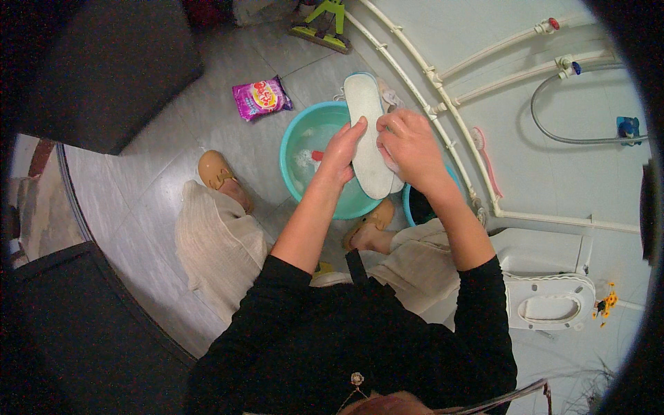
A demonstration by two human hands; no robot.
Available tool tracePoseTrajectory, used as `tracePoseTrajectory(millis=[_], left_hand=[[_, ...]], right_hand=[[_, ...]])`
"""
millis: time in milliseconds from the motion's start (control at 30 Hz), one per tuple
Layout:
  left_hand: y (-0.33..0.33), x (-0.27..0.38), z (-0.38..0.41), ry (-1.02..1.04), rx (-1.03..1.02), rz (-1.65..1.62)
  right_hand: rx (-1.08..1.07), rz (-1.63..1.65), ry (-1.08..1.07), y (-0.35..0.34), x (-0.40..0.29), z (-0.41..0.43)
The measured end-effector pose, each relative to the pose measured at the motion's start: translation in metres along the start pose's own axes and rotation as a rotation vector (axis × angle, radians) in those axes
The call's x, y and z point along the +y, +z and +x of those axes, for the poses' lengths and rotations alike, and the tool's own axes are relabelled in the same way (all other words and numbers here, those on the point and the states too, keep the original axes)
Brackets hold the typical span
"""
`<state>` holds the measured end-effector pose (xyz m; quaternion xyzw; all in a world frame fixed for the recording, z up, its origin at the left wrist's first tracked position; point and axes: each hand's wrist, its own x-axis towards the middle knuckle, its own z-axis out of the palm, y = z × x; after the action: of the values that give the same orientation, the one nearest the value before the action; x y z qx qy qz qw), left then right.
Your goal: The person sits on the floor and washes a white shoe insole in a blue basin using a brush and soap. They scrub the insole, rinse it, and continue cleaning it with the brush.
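Observation:
A pale shoe insole (367, 150) is held over a turquoise plastic basin (287, 161) on the floor. My left hand (343, 150) grips its left edge, thumb on top. At its right edge my right hand (410, 145) has bent fingers closed on a part of a second pale piece, likely another insole, which shows beneath the first near its lower end. Water with some suds lies in the basin, along with a red object (317, 155) that is mostly hidden by my left forearm. Behind the insole's upper right, a pale cloth-like item (390, 95) is partly visible.
A purple detergent packet (262, 98) lies on the grey tiles. A green-headed floor squeegee or mop (321, 39) stands beyond it. White pipes (410, 91) line the wall, with a pink brush (486, 161) beside them. A blue bucket (407, 206) and a toilet (550, 302) are at right.

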<state>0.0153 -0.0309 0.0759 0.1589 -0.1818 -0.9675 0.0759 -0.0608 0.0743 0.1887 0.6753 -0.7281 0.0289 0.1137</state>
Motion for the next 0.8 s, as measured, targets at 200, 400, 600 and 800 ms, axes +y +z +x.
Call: tracePoseTrajectory(millis=[200,400,600,800], left_hand=[[0.000,0.000,0.001,0.003,0.030,0.023],[0.003,0.002,-0.001,0.003,0.058,0.048],[0.000,0.001,-0.001,0.020,0.055,0.064],[-0.002,0.000,-0.001,-0.016,0.117,0.088]], right_hand=[[0.040,0.015,0.017,0.014,0.004,0.000],[0.041,0.114,0.107,-0.004,0.009,-0.001],[0.134,0.178,0.141,-0.023,0.017,-0.003],[0.244,0.147,0.227,-0.042,0.040,-0.006]])
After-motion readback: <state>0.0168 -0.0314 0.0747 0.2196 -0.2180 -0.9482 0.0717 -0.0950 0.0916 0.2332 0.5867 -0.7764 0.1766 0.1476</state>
